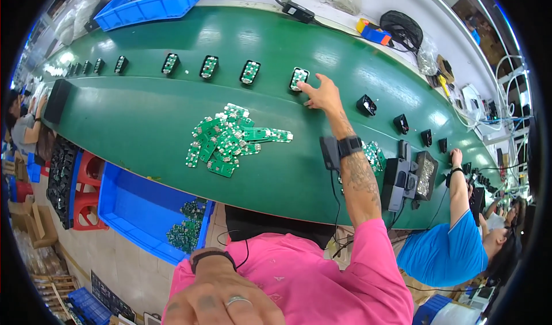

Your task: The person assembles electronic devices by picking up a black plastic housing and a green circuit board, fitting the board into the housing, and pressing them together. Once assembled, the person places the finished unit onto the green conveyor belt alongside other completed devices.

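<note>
My right hand [324,93] reaches across the green bench, its fingers apart. One fingertip rests on a green circuit board [298,79] that sits inside a small black plastic housing [291,87]. Close below the lens is my left hand [225,295], raised before my chest with a ring on one finger; its fingertips are hidden. A loose pile of green circuit boards [227,138] lies on the bench between me and the row of housings. To the left of my right hand, several black housings hold boards, among them one housing [249,72]. On its right, another black housing [366,105] shows no green board.
A blue bin [155,6] stands at the back left; another blue bin [138,210] with boards sits below the front edge. A grey device [398,178] and a second board pile [374,157] are at right. A co-worker in blue [445,253] reaches over the bench beyond.
</note>
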`<state>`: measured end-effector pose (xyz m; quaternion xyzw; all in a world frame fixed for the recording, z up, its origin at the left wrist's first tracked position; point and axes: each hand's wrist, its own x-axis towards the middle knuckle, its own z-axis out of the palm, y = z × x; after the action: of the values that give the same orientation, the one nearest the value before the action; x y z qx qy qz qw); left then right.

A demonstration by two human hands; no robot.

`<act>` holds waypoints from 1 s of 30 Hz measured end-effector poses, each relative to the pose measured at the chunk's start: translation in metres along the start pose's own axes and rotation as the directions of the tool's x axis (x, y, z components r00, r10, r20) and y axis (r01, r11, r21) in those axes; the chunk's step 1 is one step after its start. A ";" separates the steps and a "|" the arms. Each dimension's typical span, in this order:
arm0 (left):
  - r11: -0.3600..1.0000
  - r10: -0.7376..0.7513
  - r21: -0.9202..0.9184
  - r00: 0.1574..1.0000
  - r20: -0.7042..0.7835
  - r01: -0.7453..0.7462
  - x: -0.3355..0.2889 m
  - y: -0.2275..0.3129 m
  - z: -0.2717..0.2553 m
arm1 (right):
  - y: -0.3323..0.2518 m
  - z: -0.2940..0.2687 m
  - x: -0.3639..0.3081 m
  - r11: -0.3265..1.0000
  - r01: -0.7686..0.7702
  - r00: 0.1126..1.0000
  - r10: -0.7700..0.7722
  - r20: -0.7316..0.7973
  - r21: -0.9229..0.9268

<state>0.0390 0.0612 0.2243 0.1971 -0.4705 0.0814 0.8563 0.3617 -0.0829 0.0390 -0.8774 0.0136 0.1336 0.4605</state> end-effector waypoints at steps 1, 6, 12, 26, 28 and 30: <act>0.999 -0.033 0.018 0.999 -0.030 0.033 -0.002 0.002 0.001 | 0.009 -0.013 -0.002 0.965 0.176 0.969 -0.205 -0.139 -0.195; 1.000 -0.029 -0.007 0.996 0.079 0.030 -0.005 0.002 -0.013 | 0.073 -0.127 -0.013 0.776 0.117 0.688 -0.513 -0.513 -0.620; 0.644 -0.397 0.588 0.871 -0.290 0.489 -0.038 -0.035 -0.056 | 0.134 -0.173 0.017 0.763 0.331 0.867 -0.479 -0.140 -0.556; 0.159 -0.217 0.580 0.601 -0.769 0.799 -0.164 -0.111 -0.121 | 0.030 -0.007 -0.227 0.916 0.396 0.874 -0.355 0.333 -0.063; 0.272 -0.277 0.463 0.530 -0.802 0.843 -0.164 -0.105 -0.118 | 0.042 -0.009 -0.233 0.941 0.324 0.866 -0.335 0.371 0.094; 0.282 -0.293 0.452 0.524 -0.800 0.847 -0.162 -0.107 -0.117 | 0.050 -0.012 -0.237 0.940 0.313 0.889 -0.340 0.307 0.134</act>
<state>0.0760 0.0196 0.0045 0.6963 0.0218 0.0074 0.7174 0.1287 -0.1452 0.0634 -0.8136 -0.2048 0.1965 0.5074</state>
